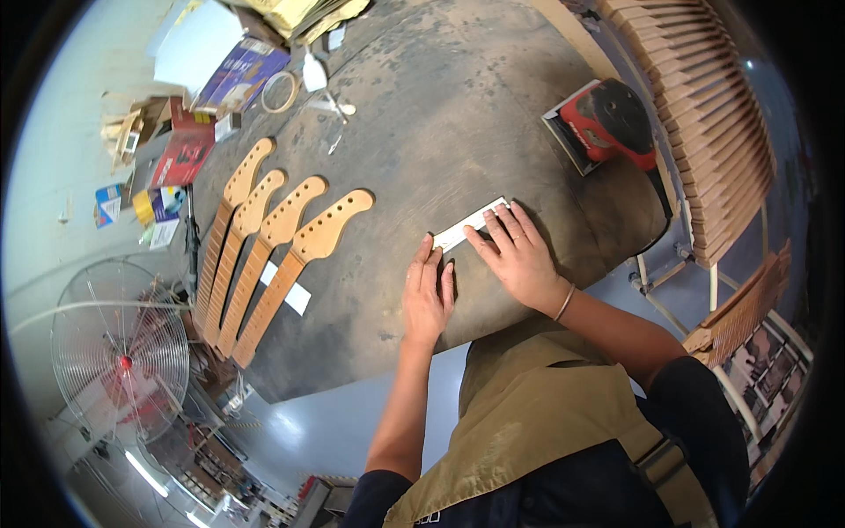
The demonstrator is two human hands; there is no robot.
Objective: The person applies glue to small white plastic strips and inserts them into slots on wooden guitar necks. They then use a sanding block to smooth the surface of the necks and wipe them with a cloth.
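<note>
White strip [456, 235] | axis runs near-left to far-right | left hand [426, 304] at left end, right hand [525, 267] over right half | fingers [498, 232] outstretched, clasping nothing

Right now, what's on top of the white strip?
The right hand lies partly over the right end of the white strip; the left hand has fingertips at its left end. Its surface beneath the right hand is hidden.

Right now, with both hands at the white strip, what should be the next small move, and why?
I would probably steady the strip's left end with the left hand: its fingertips are already at that end, though their pressure cannot be judged, while the right hand's fingers reach over the other end.
</note>
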